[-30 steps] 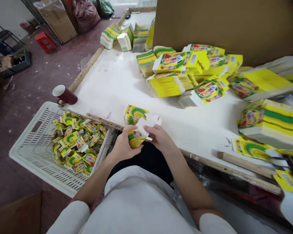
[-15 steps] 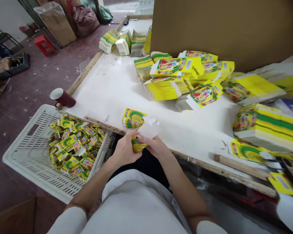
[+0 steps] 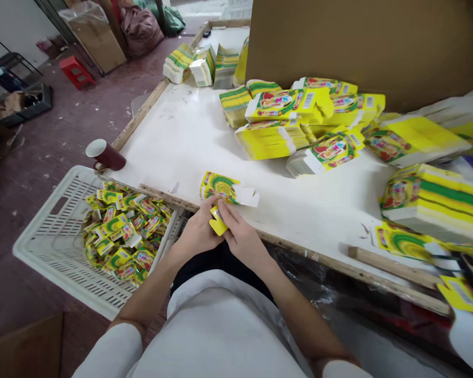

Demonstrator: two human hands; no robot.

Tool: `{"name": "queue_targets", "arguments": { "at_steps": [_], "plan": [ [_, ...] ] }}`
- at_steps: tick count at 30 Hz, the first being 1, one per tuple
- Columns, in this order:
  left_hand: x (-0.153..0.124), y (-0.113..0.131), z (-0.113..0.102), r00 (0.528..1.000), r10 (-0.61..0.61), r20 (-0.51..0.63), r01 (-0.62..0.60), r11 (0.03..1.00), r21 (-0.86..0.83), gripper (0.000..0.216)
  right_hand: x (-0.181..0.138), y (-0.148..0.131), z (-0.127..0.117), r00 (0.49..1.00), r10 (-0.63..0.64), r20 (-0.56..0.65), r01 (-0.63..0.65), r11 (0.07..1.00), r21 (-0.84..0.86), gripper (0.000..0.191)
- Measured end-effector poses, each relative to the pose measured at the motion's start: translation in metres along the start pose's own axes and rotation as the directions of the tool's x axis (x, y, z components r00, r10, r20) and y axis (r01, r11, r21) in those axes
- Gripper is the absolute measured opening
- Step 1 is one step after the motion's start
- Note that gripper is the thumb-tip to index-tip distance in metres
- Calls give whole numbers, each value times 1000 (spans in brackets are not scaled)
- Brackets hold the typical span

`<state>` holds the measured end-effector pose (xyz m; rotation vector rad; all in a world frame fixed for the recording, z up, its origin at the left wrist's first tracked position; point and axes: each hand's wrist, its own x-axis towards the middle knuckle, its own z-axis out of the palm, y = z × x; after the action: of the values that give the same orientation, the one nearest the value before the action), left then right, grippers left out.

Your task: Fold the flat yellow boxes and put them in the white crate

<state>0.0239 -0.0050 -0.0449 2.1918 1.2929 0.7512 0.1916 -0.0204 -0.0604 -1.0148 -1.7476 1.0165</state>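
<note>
Between my two hands, at the table's front edge, is a small yellow carton (image 3: 218,221) with a flap sticking out toward me. My left hand (image 3: 202,231) is closed round its left side. The fingers of my right hand (image 3: 240,233) press on it from the right and hide much of it. Just beyond my fingertips a flat yellow-green carton (image 3: 223,187) lies on the white table, its white flaps pointing right. To the left, a white plastic basket (image 3: 47,239) holds many folded cartons (image 3: 120,231).
Stacks of flat cartons (image 3: 274,139) lie across the back and right of the table (image 3: 169,142), before a large cardboard sheet (image 3: 358,47). A maroon mug (image 3: 112,158) stands at the left edge. A wooden strip (image 3: 394,266) lies front right. A red stool (image 3: 76,71) is on the floor.
The white flap that stood up from the carton in my hands is out of sight, and a yellow flap now shows. My right hand has shifted onto the carton's top end.
</note>
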Motion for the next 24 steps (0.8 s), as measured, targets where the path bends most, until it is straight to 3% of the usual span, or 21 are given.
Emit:
{"name": "queue_targets", "arguments": {
  "at_steps": [2, 4, 6, 9, 12, 17, 21, 24],
  "plan": [
    [0, 0, 1, 977, -120, -179, 118, 993, -20, 81, 2, 6, 0, 992, -5, -128, 3, 1000, -13, 55],
    [-1, -1, 1, 898, -308, -313, 271, 950, -157, 86, 6, 14, -2, 960, 16, -280, -19, 1000, -8, 55],
    [-3, -2, 0, 826, -483, -292, 344, 841, -419, 74, 9, 20, -4, 937, 13, -350, -26, 999, -33, 54],
    [-2, -2, -4, 768, -610, -196, 316, 627, -712, 51, 10, 25, -7, 972, -57, -226, 30, 993, -117, 46],
    [0, -2, -9, 718, -653, -243, 265, 579, -771, 49, 11, 27, -13, 990, -106, -89, 93, 987, -133, 34],
    [3, 0, -11, 720, -653, -237, 254, 565, -785, 48, 13, 24, -25, 995, -73, 68, 75, 997, -20, 30],
    [0, 2, -10, 736, -652, -184, 302, 559, -772, 46, 14, 17, -20, 996, 18, -86, -20, 1000, -19, 24],
    [-3, 2, -11, 727, -659, -194, 304, 562, -770, 46, 16, 13, -15, 998, 44, -42, -42, 997, 67, 36]
  ]
}}
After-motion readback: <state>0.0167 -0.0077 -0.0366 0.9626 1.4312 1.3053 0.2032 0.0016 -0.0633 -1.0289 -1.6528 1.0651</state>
